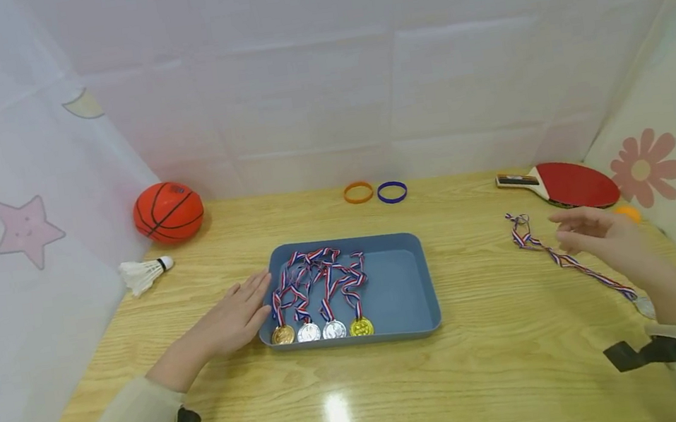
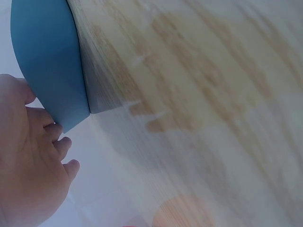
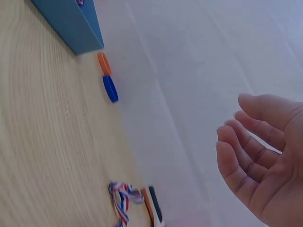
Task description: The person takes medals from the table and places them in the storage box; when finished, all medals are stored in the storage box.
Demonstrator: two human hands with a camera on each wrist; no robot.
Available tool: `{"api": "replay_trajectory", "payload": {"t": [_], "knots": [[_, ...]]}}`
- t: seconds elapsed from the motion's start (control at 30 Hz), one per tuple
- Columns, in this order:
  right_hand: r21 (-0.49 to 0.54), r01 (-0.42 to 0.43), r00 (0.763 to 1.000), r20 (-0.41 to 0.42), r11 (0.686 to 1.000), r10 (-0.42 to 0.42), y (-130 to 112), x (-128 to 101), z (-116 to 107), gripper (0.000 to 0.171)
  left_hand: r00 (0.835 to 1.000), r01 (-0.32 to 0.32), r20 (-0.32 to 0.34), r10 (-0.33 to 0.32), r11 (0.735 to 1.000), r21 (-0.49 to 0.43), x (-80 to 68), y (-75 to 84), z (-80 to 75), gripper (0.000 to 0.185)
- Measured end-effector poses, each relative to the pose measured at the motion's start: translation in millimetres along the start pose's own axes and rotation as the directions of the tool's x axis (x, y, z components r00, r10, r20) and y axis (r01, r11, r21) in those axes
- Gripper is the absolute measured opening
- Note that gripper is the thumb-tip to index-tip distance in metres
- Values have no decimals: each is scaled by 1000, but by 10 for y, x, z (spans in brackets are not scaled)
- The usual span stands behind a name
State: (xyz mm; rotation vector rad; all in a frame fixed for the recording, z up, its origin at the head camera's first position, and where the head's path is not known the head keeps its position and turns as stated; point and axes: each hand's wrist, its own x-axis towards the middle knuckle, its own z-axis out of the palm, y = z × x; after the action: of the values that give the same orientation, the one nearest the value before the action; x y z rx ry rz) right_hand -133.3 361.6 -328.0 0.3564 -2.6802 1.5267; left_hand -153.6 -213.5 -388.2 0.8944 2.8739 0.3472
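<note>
Medals being gathered into a blue tray on a wooden table

Four medals already lie in the tray; a fifth medal's ribbon lies loose on the table, just beside the right hand, which hovers with relaxed fingers, holding nothing. Left hand rests flat against the tray's side. Next move likely calls for pinching that ribbon
</note>
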Motion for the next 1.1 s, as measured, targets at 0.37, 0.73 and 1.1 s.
{"api": "replay_trajectory", "payload": {"t": [0.37, 0.73, 1.1], "knots": [[-187, -74, 997, 14, 979, 78, 763, -458, -544, 31, 1000, -4, -7, 4, 1000, -2, 3, -10, 2, 57], [-391, -157, 975, 86, 907, 205, 1201, -678, -561, 45, 1000, 1, -2, -1, 1000, 3, 2, -1, 2, 56], [-488, -170, 965, 95, 856, 246, 1211, -664, -518, 24, 1000, 5, 5, -5, 1000, 8, 6, -15, 11, 56]]}}
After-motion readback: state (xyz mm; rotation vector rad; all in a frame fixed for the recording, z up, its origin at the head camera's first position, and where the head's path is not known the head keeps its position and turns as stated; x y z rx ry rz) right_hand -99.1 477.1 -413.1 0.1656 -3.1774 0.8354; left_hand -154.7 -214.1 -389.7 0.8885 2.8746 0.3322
